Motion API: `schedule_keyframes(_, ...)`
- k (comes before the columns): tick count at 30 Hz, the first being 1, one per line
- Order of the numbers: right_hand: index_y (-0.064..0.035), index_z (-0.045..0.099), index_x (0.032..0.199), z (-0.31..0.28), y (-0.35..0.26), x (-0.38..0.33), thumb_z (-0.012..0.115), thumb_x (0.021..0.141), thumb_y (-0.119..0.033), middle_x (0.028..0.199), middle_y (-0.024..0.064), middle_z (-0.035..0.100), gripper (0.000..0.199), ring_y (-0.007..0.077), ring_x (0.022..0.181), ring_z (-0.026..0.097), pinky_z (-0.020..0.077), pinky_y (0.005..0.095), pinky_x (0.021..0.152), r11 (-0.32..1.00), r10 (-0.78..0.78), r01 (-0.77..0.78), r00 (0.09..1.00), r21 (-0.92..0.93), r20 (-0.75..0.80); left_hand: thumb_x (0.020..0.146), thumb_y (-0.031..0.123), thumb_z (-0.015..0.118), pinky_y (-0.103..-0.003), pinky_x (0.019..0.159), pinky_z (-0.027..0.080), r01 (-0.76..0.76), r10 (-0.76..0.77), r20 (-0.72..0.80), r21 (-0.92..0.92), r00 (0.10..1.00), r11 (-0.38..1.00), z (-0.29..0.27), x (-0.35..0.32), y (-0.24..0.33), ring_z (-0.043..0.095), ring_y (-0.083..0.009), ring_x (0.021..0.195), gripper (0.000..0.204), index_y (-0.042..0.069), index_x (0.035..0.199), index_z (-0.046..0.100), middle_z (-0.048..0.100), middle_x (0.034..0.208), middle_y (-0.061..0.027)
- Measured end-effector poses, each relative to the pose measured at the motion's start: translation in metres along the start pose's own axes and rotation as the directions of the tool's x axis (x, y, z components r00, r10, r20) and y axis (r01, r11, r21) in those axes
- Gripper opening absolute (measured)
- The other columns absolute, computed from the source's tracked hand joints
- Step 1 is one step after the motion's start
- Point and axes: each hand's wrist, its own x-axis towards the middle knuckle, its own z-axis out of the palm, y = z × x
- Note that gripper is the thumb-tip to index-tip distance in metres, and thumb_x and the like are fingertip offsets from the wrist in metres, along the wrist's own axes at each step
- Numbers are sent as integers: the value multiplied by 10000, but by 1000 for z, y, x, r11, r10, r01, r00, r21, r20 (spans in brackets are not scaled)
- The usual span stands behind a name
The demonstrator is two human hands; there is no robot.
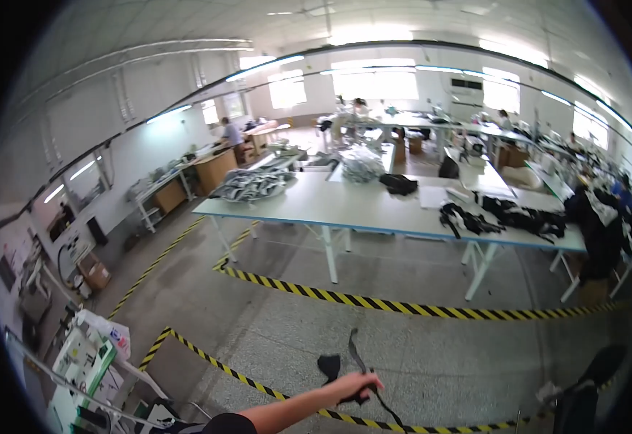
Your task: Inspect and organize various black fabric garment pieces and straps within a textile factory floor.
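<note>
The hand, reaching out over the floor, has its grip closed on a black fabric piece with a trailing strap. It looks light, soft and floppy, best pinched at the bunched middle. Whether this is the left or right hand is unclear.

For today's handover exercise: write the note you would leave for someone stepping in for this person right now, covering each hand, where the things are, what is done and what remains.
Left hand: stretched out forward over the floor, closed on a black fabric piece with a dangling strap.
Right hand: not in view.
Things: more black pieces lie heaped on the long white table beyond the striped floor tape; a grey pile sits at its left end.
Done: one piece is in hand.
Left: it has not been set down anywhere; the piles on the table lie untouched.
</note>
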Motion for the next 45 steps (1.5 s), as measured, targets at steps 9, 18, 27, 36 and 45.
schedule_keyframes(9, -24, 572, 1172, 211, 59, -24, 477, 988, -292, 887, 60, 619, 339, 153, 730, 566, 458, 270, 638, 895, -52, 425, 401, -136, 914, 927, 309, 503, -314, 493, 407, -222, 118, -275, -386, 954, 895, -2, -64, -39, 476, -135, 532, 343, 50, 741, 631, 496, 568, -5)
schedule_keyframes(18, 35, 621, 1034, 273, 50, 76, 477, 971, -269, 954, 134, 659, 343, 233, 757, 652, 546, 355, 587, 812, 166, 439, 456, -384, 874, 956, 287, 488, -285, 625, 422, -351, -24, -582, -524, 813, 776, -79, -63, -72, 521, -144, 621, 382, 70, 647, 540, 544, 625, -37)
schedule_keyframes(27, -90, 350, 1416, 393, -11, 147, 357, 932, -591, 1296, 232, 508, 696, 443, 1171, 468, 394, 477, 957, 152, 190, 512, 824, -845, 534, 885, 237, 640, -281, 719, 473, -442, 114, -644, -374, 756, 815, -233, -15, -89, 566, -115, 768, 272, 64, 1095, 637, 626, 838, -17)
schedule_keyframes(36, -113, 436, 1342, 666, 210, 59, 692, 815, -326, 873, 160, 661, 624, 243, 578, 620, 512, 386, 588, 564, 574, 824, -340, -58, 745, 910, 208, 606, -255, 699, 449, -616, 56, -832, -362, 553, 699, -386, -68, -51, 539, -92, 752, 210, 48, 1043, 632, 594, 794, 10)
schedule_keyframes(45, -98, 619, 1112, 885, 285, -194, 593, 840, -324, 992, 207, 643, 355, 408, 917, 601, 473, 469, 784, 496, 669, 839, -533, 221, 518, 899, 199, 620, -293, 834, 460, -453, -96, -869, -344, 484, 822, -599, -165, -141, 573, -146, 909, 284, 49, 1139, 590, 625, 971, -34)
